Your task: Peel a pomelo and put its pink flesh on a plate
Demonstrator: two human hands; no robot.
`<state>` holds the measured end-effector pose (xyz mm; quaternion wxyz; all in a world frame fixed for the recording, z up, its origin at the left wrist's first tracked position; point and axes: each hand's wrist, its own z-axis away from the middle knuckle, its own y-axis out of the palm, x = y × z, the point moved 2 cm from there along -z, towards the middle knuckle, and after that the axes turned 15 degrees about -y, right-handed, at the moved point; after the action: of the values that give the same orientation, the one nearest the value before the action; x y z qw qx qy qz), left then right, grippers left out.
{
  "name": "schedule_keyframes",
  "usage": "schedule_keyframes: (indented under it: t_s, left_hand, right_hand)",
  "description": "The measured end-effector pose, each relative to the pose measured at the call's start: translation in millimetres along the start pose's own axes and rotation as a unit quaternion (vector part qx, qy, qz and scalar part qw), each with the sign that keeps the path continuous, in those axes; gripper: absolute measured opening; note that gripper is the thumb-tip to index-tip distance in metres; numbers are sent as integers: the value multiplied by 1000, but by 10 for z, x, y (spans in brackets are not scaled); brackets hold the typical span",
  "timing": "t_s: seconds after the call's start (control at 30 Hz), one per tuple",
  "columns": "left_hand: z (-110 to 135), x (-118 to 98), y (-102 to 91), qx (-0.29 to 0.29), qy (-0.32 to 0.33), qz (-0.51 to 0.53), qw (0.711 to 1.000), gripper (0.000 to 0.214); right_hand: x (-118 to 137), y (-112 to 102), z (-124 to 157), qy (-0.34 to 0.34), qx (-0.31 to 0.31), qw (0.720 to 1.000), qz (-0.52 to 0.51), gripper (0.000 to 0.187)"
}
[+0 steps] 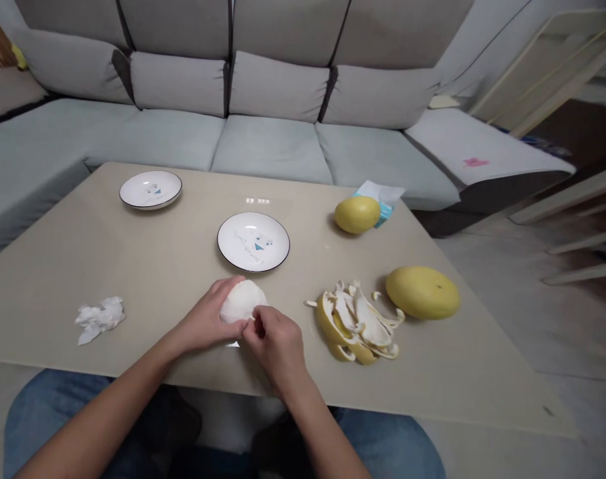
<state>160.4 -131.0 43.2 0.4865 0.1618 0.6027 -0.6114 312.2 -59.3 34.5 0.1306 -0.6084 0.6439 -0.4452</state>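
Note:
A peeled white pomelo [241,299] rests on the beige table [133,266] near its front edge. My left hand [207,322] cups the fruit from the left, fingers curled round it. My right hand [275,346] pinches at the fruit's lower right side, fingertips pressed together on its white pith. A pile of yellow peel pieces [357,326] lies just right of my hands. A white plate with a dark rim [253,241] stands right behind the fruit.
Two whole yellow pomelos lie to the right, one [422,293] near the peel, one [356,214] further back by a tissue pack [382,199]. A second plate [150,189] sits far left. Crumpled tissue [100,318] lies at front left. A grey sofa [263,133] stands behind.

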Motion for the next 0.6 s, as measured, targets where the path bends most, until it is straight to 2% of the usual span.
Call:
schedule_keyframes:
  t_s: [0.27,0.6]
  left_hand:
    - [-24,-24,16,-4,6,-2,1000,75]
    - [-44,-50,17,-6,-6,-1,1000,73]
  right_hand:
    - [-78,138,106,-52,-99,993,-19,10]
    - [-184,240,128,-115,-128,985,-22,9]
